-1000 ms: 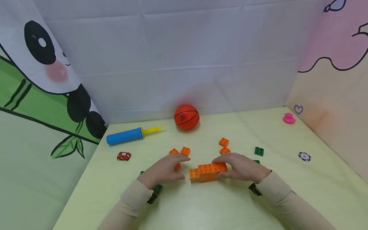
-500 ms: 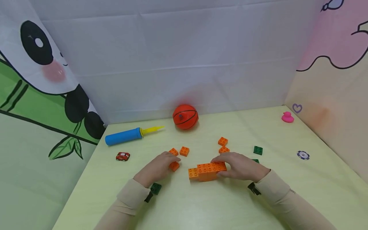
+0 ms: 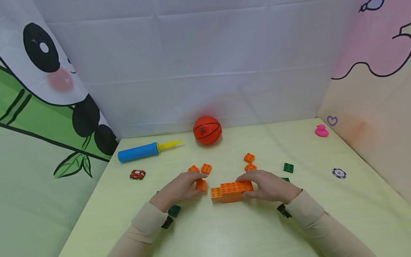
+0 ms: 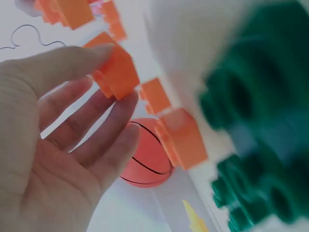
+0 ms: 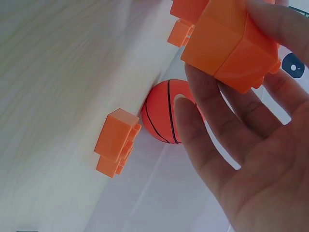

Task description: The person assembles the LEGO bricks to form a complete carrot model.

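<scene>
My left hand pinches a single orange toy brick between thumb and fingertips, just left of the built piece. My right hand grips the right end of an orange brick assembly, thumb on the near side and fingers behind. This assembly is a row of joined bricks, with a lower step at its left end. A small gap separates the brick in my left hand from that step. Two loose orange bricks lie just beyond my left fingers, one partly covered by them.
Two more orange bricks lie beyond my right hand. Green bricks sit to the right, and another green brick is by my left wrist. Farther out are a ball, blue pump, toy car, pink duck and chip.
My left hand moved left to the loose orange bricks, took hold of one and shifted it slightly right toward the assembly. My right hand stayed in place on the assembly.
</scene>
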Demonstrator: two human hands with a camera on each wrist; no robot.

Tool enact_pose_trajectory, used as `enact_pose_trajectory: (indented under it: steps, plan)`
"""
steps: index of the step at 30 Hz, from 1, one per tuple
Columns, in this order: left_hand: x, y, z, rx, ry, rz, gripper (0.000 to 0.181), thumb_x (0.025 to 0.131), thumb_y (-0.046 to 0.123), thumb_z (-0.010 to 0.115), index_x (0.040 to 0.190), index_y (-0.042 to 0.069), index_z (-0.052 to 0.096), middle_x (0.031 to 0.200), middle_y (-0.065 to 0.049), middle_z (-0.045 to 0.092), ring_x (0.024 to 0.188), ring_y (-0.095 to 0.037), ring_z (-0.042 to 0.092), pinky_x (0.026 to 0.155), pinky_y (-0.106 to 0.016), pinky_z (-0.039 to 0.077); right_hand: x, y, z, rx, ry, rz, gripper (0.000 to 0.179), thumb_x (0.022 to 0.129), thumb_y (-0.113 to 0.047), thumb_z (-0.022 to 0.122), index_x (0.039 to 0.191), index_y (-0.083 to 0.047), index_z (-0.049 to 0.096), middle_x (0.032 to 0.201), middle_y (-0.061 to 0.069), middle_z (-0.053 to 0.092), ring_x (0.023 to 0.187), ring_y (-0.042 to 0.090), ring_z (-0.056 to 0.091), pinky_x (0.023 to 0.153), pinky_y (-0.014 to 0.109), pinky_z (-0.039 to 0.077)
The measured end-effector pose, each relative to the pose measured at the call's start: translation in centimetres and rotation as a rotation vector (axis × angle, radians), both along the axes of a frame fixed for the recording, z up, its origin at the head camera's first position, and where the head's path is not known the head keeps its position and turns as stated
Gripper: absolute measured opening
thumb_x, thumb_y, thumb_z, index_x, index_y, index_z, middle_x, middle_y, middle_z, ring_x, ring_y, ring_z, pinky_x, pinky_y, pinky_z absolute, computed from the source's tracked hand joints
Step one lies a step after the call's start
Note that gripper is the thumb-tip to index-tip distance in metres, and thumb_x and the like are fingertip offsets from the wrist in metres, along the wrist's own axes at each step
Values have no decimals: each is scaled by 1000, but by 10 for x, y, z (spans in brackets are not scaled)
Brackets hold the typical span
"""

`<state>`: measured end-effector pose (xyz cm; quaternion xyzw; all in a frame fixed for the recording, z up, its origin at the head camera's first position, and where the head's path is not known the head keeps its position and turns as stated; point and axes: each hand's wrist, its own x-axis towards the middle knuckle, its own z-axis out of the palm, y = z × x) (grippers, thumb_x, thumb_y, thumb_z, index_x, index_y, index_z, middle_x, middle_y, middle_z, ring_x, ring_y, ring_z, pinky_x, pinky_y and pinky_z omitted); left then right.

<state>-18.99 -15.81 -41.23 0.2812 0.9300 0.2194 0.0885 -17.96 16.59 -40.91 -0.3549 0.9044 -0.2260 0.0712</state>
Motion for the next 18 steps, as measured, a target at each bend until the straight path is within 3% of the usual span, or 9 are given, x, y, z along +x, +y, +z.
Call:
enact_pose_trajectory:
  steps: [5,11,14,18]
  plan:
    - [7,6,8,74,48,-68,51,91,17,74,139,10,58,117,3,65,104,-12,58,97,-39,51,1,0,0,1,18,4,41,91,-28,73,130,-15,66,130,0,65,124,24,57,105,46,46]
    - [16,11,12,168,119,-104,48,91,17,74,136,11,59,120,2,66,106,-13,60,96,-40,52,2,0,1,-1,28,7,41,92,-28,73,130,-14,66,130,0,65,124,24,58,105,46,46]
    - [20,15,11,225,123,-110,47,91,18,75,135,11,60,123,1,66,107,-14,61,95,-39,53,2,0,1,0,23,4,41,92,-28,73,130,-15,66,130,0,65,124,24,57,105,47,45]
    - [24,23,5,234,79,-93,46,92,23,73,136,13,60,125,3,64,108,-12,60,95,-34,53,1,-1,1,-6,22,3,41,92,-28,73,130,-15,66,129,-1,65,124,24,58,105,47,46]
